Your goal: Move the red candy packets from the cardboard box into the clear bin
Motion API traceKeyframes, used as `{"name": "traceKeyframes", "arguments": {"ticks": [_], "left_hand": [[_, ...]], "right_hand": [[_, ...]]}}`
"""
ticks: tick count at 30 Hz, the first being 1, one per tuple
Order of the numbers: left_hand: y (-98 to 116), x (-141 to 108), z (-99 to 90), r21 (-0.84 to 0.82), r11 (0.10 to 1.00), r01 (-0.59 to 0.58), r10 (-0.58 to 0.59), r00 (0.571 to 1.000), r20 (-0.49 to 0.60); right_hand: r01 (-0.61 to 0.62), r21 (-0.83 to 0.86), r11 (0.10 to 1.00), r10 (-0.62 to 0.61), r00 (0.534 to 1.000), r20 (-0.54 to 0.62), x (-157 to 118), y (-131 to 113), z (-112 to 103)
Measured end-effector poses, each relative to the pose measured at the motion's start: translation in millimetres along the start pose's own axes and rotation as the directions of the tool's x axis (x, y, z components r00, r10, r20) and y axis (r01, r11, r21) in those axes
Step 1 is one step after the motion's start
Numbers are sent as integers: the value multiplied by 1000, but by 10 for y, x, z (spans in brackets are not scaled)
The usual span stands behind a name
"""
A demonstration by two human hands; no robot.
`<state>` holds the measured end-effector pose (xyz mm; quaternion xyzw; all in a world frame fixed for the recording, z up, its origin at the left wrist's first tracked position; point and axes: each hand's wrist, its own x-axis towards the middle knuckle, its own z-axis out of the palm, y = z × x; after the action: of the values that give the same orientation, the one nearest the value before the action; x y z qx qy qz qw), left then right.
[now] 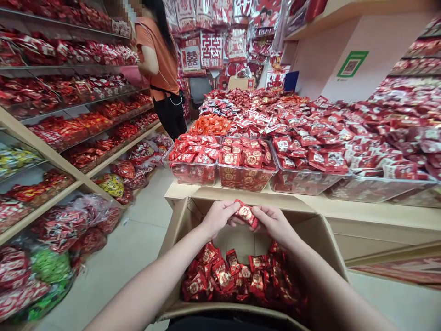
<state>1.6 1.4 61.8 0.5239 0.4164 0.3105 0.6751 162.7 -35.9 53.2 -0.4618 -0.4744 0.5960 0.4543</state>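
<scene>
Between my two hands is a red candy packet (pixel 245 213) with a pale round emblem printed on it. My left hand (pixel 221 218) pinches its left end, and my right hand (pixel 274 223) pinches its right end. Both hands are over an open cardboard box (pixel 329 243). Red and gold candy packets (pixel 223 278) of a similar look lie heaped in the near part of the box, while bare cardboard bottom shows farther back. Just beyond the box, a clear plastic bin (pixel 246 177) is filled with matching red and gold packets.
More clear bins (pixel 193 172) of red packets cover a wooden display table (pixel 365 218). Shelves (pixel 79 108) with red packets line the left side, with filled plastic bags (pixel 65 220) below. A person in an orange top (pixel 160 59) stands at the back left.
</scene>
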Motion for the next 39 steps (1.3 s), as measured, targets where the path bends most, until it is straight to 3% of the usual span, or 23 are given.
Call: {"name": "traceKeyframes", "arguments": {"ticks": [5, 12, 15, 18, 22, 25, 27, 29, 32, 36, 39], "left_hand": [[64, 110, 143, -48, 996, -69, 66, 996, -54], [64, 178, 147, -7, 986, -167, 166, 982, -95], [61, 136, 214, -83, 968, -236, 225, 966, -126], [65, 92, 278, -146, 954, -263, 249, 962, -111], [88, 78, 261, 11, 977, -215, 215, 976, 27], [102, 99, 240, 159, 953, -258, 240, 963, 125], [100, 129, 237, 173, 942, -287, 272, 956, 106], [84, 164, 231, 143, 949, -282, 277, 959, 54], [45, 190, 208, 116, 954, -275, 280, 959, -30], [64, 135, 163, 260, 918, -299, 304, 952, 20], [247, 141, 78, 454, 788, -416, 433, 899, 71]], "right_hand": [[4, 70, 998, 1, 998, -66, 37, -13, -83], [122, -122, 985, -134, 986, -103, 61, 14, -118], [94, -43, 995, -101, 976, -192, 39, -1, -48], [94, -16, 995, -96, 982, -162, 24, -44, -48], [200, -111, 973, -221, 949, -223, 34, -150, -166], [207, -78, 975, -217, 964, -154, 51, -209, -236], [154, -79, 985, -164, 977, -135, 62, -209, -261], [119, -70, 990, -130, 974, -188, 68, -178, -280], [118, -79, 990, -133, 968, -212, 60, -121, -295], [215, -323, 922, -256, 962, -90, 18, -150, -309], [242, -508, 827, -321, 944, -72, 66, -316, -401]]}}
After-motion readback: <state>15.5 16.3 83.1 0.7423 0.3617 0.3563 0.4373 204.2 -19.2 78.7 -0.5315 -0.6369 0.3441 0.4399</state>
